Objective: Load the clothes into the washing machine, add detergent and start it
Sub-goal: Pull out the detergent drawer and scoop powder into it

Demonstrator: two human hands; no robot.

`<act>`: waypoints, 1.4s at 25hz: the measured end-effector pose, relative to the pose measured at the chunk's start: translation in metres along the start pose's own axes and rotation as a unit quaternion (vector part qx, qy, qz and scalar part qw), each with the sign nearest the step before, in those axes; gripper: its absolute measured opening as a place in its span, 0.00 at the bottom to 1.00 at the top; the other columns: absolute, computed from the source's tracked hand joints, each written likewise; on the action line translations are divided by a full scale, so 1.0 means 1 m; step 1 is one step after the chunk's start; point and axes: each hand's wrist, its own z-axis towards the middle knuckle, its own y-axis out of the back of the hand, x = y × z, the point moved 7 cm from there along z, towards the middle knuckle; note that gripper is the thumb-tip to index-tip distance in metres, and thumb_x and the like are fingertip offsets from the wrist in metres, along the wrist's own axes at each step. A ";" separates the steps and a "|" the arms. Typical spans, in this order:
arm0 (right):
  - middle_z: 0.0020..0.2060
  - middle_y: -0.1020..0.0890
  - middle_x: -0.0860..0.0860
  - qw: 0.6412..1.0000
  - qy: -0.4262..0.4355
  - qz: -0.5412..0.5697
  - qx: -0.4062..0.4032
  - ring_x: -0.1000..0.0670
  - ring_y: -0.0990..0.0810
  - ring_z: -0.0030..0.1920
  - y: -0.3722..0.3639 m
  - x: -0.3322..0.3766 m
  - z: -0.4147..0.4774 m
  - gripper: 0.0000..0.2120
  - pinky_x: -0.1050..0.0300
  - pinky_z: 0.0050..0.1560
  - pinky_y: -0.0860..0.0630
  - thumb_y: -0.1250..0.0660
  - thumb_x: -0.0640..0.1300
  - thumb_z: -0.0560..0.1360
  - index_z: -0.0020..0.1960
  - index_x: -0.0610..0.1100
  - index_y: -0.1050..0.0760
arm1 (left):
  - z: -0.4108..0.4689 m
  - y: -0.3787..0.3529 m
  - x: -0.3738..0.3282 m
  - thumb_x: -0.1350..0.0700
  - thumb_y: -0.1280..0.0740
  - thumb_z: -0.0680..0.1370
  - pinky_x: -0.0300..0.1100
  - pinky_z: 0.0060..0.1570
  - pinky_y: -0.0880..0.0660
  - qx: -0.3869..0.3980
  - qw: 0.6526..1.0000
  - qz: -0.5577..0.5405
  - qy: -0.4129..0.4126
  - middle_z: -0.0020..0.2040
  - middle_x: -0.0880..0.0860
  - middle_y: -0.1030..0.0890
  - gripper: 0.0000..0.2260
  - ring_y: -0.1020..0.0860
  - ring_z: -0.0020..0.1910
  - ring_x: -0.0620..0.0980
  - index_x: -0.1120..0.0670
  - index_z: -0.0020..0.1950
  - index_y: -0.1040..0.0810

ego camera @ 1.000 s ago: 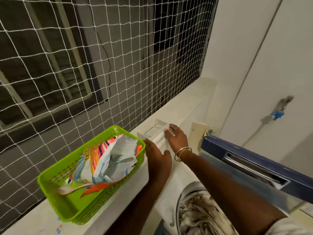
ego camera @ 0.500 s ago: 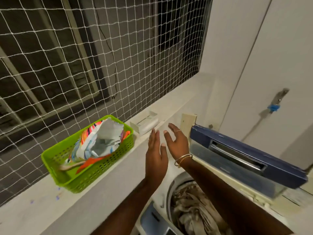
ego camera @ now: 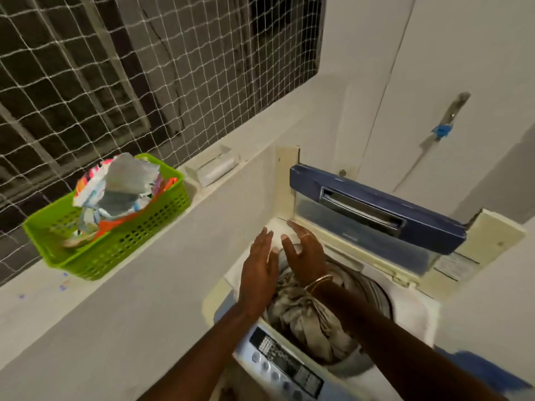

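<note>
The top-loading washing machine (ego camera: pixel 417 311) stands below me with its blue lid (ego camera: pixel 376 204) folded up at the back. Grey and beige clothes (ego camera: pixel 307 319) fill the drum. My left hand (ego camera: pixel 259 273) and my right hand (ego camera: pixel 307 256) hover side by side over the drum's far-left rim, both with fingers spread and nothing in them. The control panel (ego camera: pixel 285 363) runs along the machine's near edge. On the ledge to the left, a green basket (ego camera: pixel 115 227) holds crumpled detergent packets (ego camera: pixel 121 186). A white detergent tray (ego camera: pixel 214 169) lies on the ledge beyond the basket.
A white net (ego camera: pixel 144 68) covers the window above the ledge (ego camera: pixel 86 299). A wall tap with a blue fitting (ego camera: pixel 443 128) sticks out at the right. White walls close in behind and right of the machine.
Both hands have left the white tray on the ledge and drawn back down over the open drum. The view has tilted down, showing the control panel.
</note>
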 end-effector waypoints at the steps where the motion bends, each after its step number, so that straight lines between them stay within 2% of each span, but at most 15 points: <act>1: 0.64 0.21 0.49 1.000 0.005 0.023 -0.002 0.51 0.24 0.64 -0.003 0.009 -0.001 0.22 0.58 0.69 0.32 0.41 0.56 0.79 0.68 0.46 0.26 | 0.001 0.008 -0.004 0.50 0.44 0.85 0.47 0.76 0.39 -0.012 1.000 -0.001 -0.001 0.76 0.45 0.35 0.19 0.36 0.75 0.42 0.47 0.76 0.35; 4: 0.61 0.19 0.52 0.993 0.048 0.105 -0.013 0.54 0.22 0.60 -0.011 0.065 0.009 0.18 0.49 0.63 0.25 0.39 0.53 0.80 0.65 0.46 0.24 | 0.017 0.060 -0.030 0.54 0.42 0.84 0.49 0.73 0.35 -0.065 0.997 -0.013 -0.049 0.75 0.47 0.32 0.18 0.35 0.74 0.42 0.48 0.75 0.34; 7: 0.56 0.18 0.53 0.977 0.119 0.176 -0.030 0.56 0.19 0.55 -0.004 0.151 0.030 0.13 0.56 0.57 0.22 0.36 0.45 0.80 0.63 0.45 0.24 | 0.042 0.136 -0.065 0.57 0.40 0.83 0.48 0.70 0.31 -0.116 0.988 -0.043 -0.096 0.72 0.48 0.28 0.18 0.30 0.71 0.42 0.51 0.74 0.31; 10: 0.48 0.17 0.54 0.966 0.182 0.178 -0.038 0.55 0.19 0.47 0.006 0.236 0.049 0.09 0.61 0.49 0.22 0.34 0.41 0.78 0.57 0.46 0.22 | 0.060 0.218 -0.104 0.58 0.38 0.82 0.49 0.66 0.27 -0.166 0.973 -0.073 -0.143 0.66 0.48 0.22 0.16 0.25 0.66 0.42 0.52 0.70 0.26; 12: 0.44 0.17 0.57 0.965 0.224 0.134 -0.023 0.55 0.20 0.42 0.000 0.282 0.058 0.05 0.62 0.43 0.24 0.32 0.44 0.77 0.52 0.49 0.19 | 0.065 0.272 -0.120 0.58 0.37 0.82 0.50 0.62 0.24 -0.191 0.962 -0.111 -0.161 0.62 0.46 0.19 0.14 0.22 0.62 0.42 0.52 0.67 0.24; 14: 0.41 0.17 0.58 0.968 0.246 0.044 0.007 0.57 0.23 0.38 -0.021 0.314 0.067 0.04 0.61 0.41 0.26 0.31 0.49 0.75 0.48 0.52 0.18 | 0.072 0.322 -0.122 0.57 0.37 0.82 0.48 0.59 0.22 -0.199 0.956 -0.132 -0.170 0.58 0.46 0.17 0.11 0.20 0.59 0.43 0.52 0.63 0.21; 16: 0.41 0.16 0.57 0.967 0.241 -0.073 0.041 0.57 0.23 0.38 -0.046 0.331 0.076 0.07 0.58 0.42 0.26 0.32 0.53 0.73 0.48 0.54 0.17 | 0.085 0.357 -0.108 0.56 0.38 0.82 0.51 0.56 0.21 -0.179 0.958 -0.152 -0.165 0.54 0.47 0.16 0.10 0.18 0.53 0.47 0.51 0.60 0.20; 17: 0.42 0.15 0.55 0.961 0.233 -0.135 0.063 0.54 0.21 0.41 -0.061 0.336 0.080 0.09 0.57 0.43 0.25 0.33 0.55 0.73 0.49 0.54 0.17 | 0.095 0.369 -0.096 0.56 0.38 0.82 0.54 0.55 0.22 -0.162 0.961 -0.158 -0.158 0.52 0.49 0.16 0.10 0.18 0.51 0.50 0.51 0.59 0.19; 18: 0.43 0.15 0.53 0.950 0.223 -0.198 0.088 0.50 0.19 0.45 -0.074 0.339 0.081 0.11 0.55 0.45 0.24 0.34 0.56 0.72 0.50 0.53 0.18 | 0.105 0.376 -0.084 0.56 0.38 0.82 0.56 0.56 0.22 -0.140 0.964 -0.167 -0.149 0.51 0.51 0.16 0.10 0.18 0.51 0.52 0.52 0.58 0.18; 21: 0.47 0.15 0.48 0.897 0.195 -0.370 0.144 0.44 0.19 0.52 -0.102 0.341 0.078 0.16 0.54 0.49 0.26 0.34 0.60 0.73 0.54 0.52 0.19 | 0.132 0.377 -0.049 0.57 0.38 0.82 0.54 0.64 0.25 -0.069 0.968 -0.212 -0.111 0.54 0.48 0.16 0.10 0.19 0.57 0.47 0.53 0.56 0.17; 25: 0.50 0.16 0.47 0.849 0.180 -0.469 0.162 0.43 0.19 0.53 -0.114 0.345 0.073 0.16 0.55 0.46 0.29 0.34 0.58 0.75 0.56 0.49 0.21 | 0.153 0.363 -0.024 0.55 0.38 0.81 0.50 0.64 0.25 -0.012 0.973 -0.210 -0.092 0.54 0.46 0.15 0.10 0.19 0.57 0.44 0.52 0.56 0.17; 29: 0.49 0.16 0.47 0.835 0.148 -0.495 0.189 0.42 0.18 0.51 -0.123 0.344 0.071 0.09 0.56 0.43 0.28 0.34 0.49 0.74 0.52 0.47 0.21 | 0.163 0.345 -0.017 0.58 0.39 0.82 0.40 0.61 0.25 0.043 0.971 -0.219 -0.090 0.53 0.49 0.15 0.11 0.19 0.55 0.44 0.55 0.57 0.17; 31: 0.49 0.16 0.47 0.839 0.127 -0.492 0.195 0.42 0.18 0.51 -0.126 0.340 0.070 0.08 0.55 0.44 0.26 0.35 0.46 0.74 0.51 0.47 0.20 | 0.165 0.340 -0.017 0.58 0.39 0.83 0.34 0.57 0.25 0.061 0.970 -0.219 -0.087 0.53 0.49 0.16 0.11 0.19 0.54 0.43 0.56 0.57 0.18; 35: 0.50 0.17 0.47 0.866 0.113 -0.455 0.175 0.43 0.18 0.52 -0.127 0.337 0.070 0.09 0.53 0.46 0.23 0.35 0.44 0.74 0.52 0.46 0.20 | 0.169 0.334 -0.011 0.55 0.40 0.83 0.41 0.59 0.24 0.063 0.975 -0.196 -0.083 0.52 0.45 0.15 0.11 0.19 0.54 0.41 0.52 0.57 0.18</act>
